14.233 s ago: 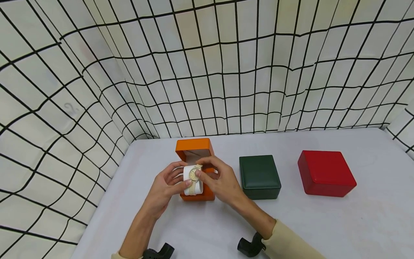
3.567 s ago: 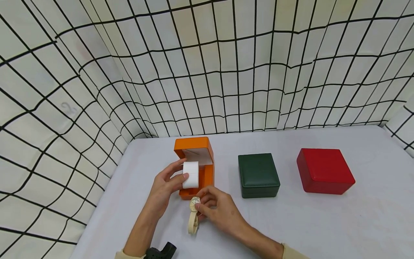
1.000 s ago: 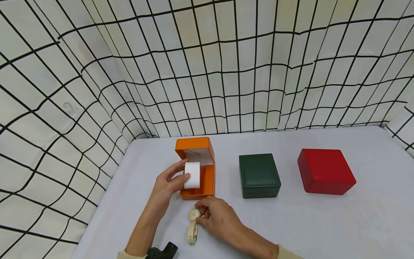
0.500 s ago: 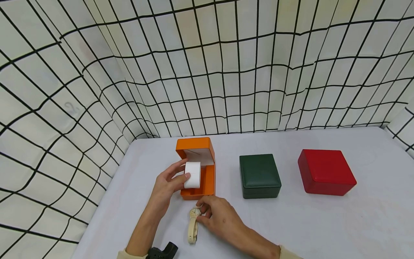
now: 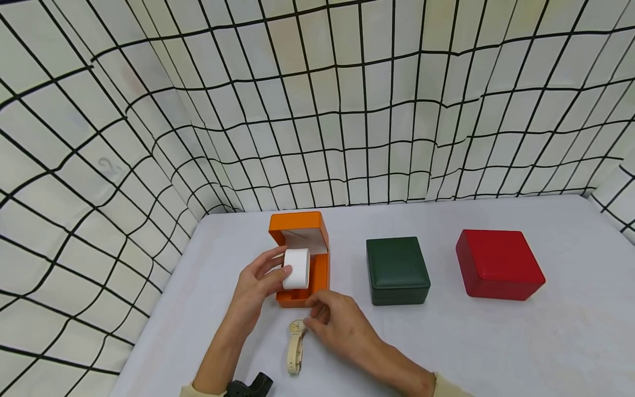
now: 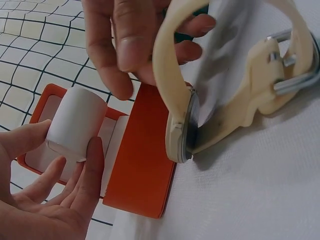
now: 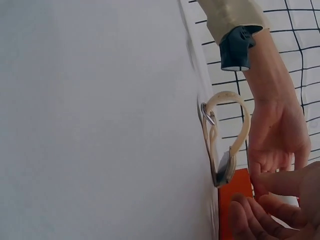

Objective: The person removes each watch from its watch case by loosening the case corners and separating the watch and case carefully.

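The watch is off the roll and lies on the table. The left hand has its grip on the roll, over the open box; the right hand, loosely curled, holds nothing. Boxing the roll probably remains.

Cream watch, buckled, near open orange box, white cylinder

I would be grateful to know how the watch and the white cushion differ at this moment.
The watch is cream with a metal buckle, while the white cushion is plain. The watch rests on the table, whereas the left hand holds the cushion. The watch forms a slim loop; the cushion is a thick cylinder. Both are pale.
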`<state>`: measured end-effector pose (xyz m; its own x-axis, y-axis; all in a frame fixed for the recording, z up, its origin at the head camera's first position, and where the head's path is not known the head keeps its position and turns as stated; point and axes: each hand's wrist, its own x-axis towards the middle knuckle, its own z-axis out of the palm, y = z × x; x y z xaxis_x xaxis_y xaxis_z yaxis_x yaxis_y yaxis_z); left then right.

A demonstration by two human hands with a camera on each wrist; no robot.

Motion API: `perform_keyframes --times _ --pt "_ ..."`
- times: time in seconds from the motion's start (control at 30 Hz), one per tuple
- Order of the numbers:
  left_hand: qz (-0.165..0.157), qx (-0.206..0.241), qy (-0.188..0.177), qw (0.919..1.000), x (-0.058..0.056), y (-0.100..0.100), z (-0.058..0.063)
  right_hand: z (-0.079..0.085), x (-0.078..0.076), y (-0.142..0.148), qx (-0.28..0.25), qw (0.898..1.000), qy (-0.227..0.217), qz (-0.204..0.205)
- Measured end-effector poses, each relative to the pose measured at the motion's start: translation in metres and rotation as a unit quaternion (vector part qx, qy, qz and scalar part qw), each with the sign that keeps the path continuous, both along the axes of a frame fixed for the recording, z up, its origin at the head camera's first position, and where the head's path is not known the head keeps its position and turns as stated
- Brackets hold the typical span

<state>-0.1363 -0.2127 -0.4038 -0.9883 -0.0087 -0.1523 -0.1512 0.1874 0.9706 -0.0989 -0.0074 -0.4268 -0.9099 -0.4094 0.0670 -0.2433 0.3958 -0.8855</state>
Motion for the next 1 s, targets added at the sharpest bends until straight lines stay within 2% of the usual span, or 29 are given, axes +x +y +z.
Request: perform_keyframes --times 0.43,1.0 --pt "0.004 0.007 -0.002 1.0000 -0.001 0.001 0.000 0.011 -0.014 0.004 -0.060 0.994 0.072 -0.049" --pt "-0.003 0.017 -0.001 0.9998 0.000 0.002 -0.001 0.012 -0.026 -0.001 -0.100 0.989 0.085 -0.067"
